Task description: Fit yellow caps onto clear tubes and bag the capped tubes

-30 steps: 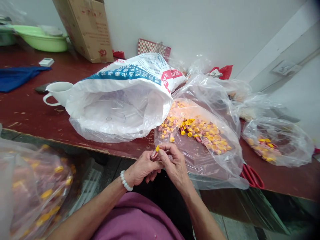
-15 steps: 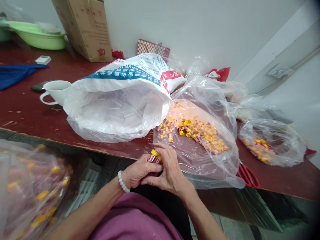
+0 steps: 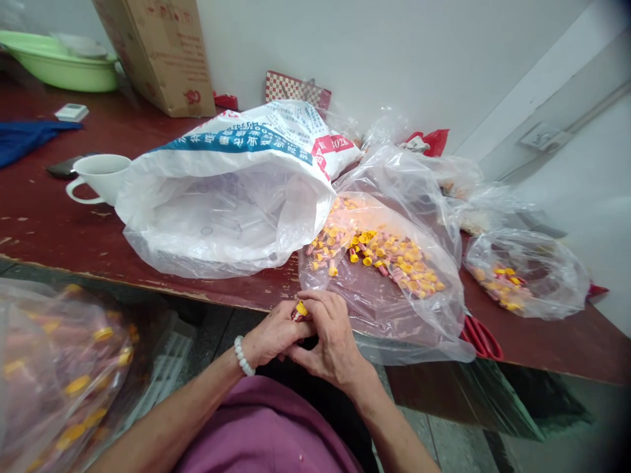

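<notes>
Both hands meet at the table's front edge around a small red-and-white patterned tube with a yellow cap. My left hand is closed round it, a pale bead bracelet at the wrist. My right hand curls over it from the other side, fingers bent and touching the left. Most of the tube is hidden by the fingers. Just beyond lies a clear plastic bag with many similar yellow-capped pieces. To its left a white woven sack with a clear liner gapes toward me.
A white cup stands left of the sack, near a cardboard box and green basin. Red-handled scissors lie at the right edge. Another bag of pieces is farther right; a large filled bag sits lower left.
The fingers have closed further over the tube, so less of it shows. The hands stay together in nearly the same place; the view has shifted slightly.
</notes>
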`<act>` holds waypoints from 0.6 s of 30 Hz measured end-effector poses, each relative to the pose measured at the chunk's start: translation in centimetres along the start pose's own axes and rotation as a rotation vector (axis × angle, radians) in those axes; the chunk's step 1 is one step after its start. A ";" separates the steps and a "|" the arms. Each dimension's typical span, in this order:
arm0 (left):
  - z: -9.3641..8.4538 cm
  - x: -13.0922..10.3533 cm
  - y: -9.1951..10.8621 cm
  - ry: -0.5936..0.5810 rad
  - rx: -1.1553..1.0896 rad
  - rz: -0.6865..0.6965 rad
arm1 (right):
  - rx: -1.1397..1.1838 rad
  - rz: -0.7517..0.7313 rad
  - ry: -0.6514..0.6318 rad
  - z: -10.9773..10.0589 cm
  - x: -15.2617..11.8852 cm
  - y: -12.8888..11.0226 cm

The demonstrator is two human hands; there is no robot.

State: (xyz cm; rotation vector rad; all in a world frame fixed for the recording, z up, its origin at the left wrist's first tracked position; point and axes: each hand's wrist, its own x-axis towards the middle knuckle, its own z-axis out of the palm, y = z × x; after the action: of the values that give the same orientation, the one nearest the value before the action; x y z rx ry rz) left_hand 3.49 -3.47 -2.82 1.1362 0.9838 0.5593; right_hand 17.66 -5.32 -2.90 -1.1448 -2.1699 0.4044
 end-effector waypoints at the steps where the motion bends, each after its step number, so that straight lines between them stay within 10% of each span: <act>1: -0.1 0.0 0.0 -0.005 0.034 0.005 | 0.020 0.007 -0.005 0.0 0.0 0.0; 9: -1.4 -0.1 0.0 -0.144 -0.239 0.016 | 0.285 0.221 0.126 0.5 -0.3 0.3; 18: -1.0 0.3 -1.2 -0.101 -0.513 -0.070 | 0.072 0.067 0.111 1.9 -0.5 0.8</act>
State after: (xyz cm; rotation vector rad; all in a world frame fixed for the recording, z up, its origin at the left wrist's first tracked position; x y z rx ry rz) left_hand 2.65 -3.16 -4.09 0.6630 0.7317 0.6452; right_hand 17.10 -5.20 -4.90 -1.1750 -2.0095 0.4341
